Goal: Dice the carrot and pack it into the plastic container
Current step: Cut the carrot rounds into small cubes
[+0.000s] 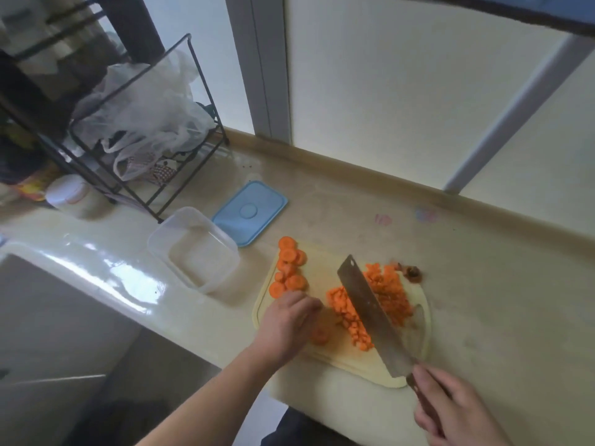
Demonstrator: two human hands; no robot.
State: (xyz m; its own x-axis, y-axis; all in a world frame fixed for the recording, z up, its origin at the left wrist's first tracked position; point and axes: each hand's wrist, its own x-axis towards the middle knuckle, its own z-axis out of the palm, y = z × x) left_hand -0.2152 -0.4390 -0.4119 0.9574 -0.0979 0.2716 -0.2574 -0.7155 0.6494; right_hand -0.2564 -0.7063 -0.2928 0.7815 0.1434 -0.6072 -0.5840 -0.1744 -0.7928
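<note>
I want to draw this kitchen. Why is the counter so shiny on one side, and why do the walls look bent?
Head view: window light glares off the glossy counter edge; the wide-angle lens bends the wall's straight lines; the left hand looks a little blurred; the wire rack corner stays dim.

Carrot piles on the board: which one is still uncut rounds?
The far-left pile of carrot rounds, beyond the left hand. The diced carrot flanking the cleaver is small bits.

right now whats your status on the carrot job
Right hand grips steel cleaver, left hand on cutting board. Orange carrot dice piled, round slices uncut. Clear plastic container empty, open.
</note>
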